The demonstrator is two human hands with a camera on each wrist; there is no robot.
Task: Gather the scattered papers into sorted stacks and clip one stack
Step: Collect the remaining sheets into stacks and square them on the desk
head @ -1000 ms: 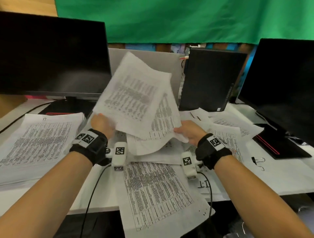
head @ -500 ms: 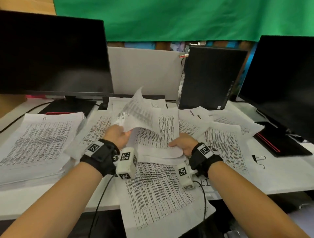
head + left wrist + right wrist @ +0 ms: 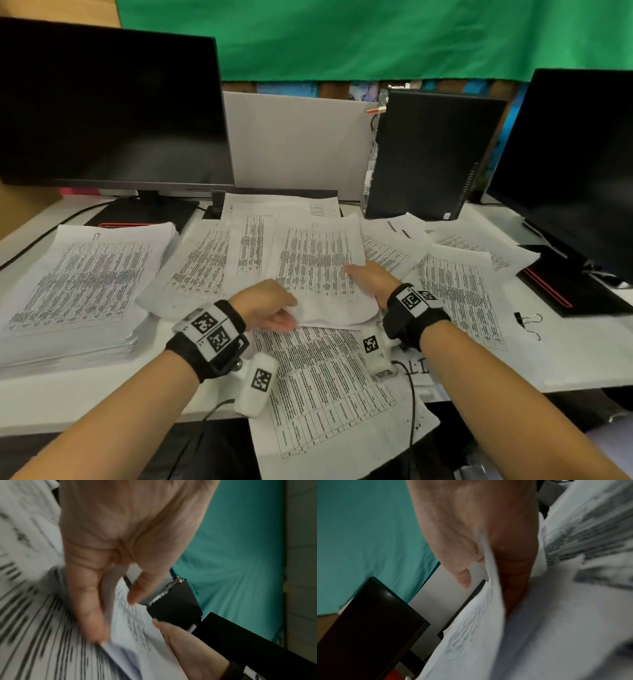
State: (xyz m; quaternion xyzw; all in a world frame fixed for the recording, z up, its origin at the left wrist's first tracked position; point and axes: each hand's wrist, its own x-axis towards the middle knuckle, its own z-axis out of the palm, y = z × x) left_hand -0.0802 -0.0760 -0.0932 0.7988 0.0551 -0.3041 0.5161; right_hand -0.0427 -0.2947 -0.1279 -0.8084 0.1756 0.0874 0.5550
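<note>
A small bundle of printed sheets point(image 3: 318, 274) lies low over the scattered papers point(image 3: 459, 294) at the desk's middle. My left hand point(image 3: 286, 313) pinches the bundle's near left corner; in the left wrist view the thumb point(image 3: 137, 592) is on top and the fingers point(image 3: 91, 615) are beneath the sheets point(image 3: 135, 628). My right hand point(image 3: 358, 272) pinches the bundle's right edge, thumb point(image 3: 462, 577) above and fingers under the sheets point(image 3: 471, 635). A thick sorted stack point(image 3: 78, 284) sits at the left. A black binder clip point(image 3: 529, 322) lies at the right, away from both hands.
A dark monitor point(image 3: 109, 109) stands at the back left, another monitor point(image 3: 575, 164) at the right, with a black computer tower point(image 3: 424, 157) between them. One printed sheet point(image 3: 329, 394) hangs over the desk's front edge. Cables run from my wrists.
The sheets that both hands held raised and fanned in the air have come down flat onto the desk's middle. Both hands lowered with them and keep their hold.
</note>
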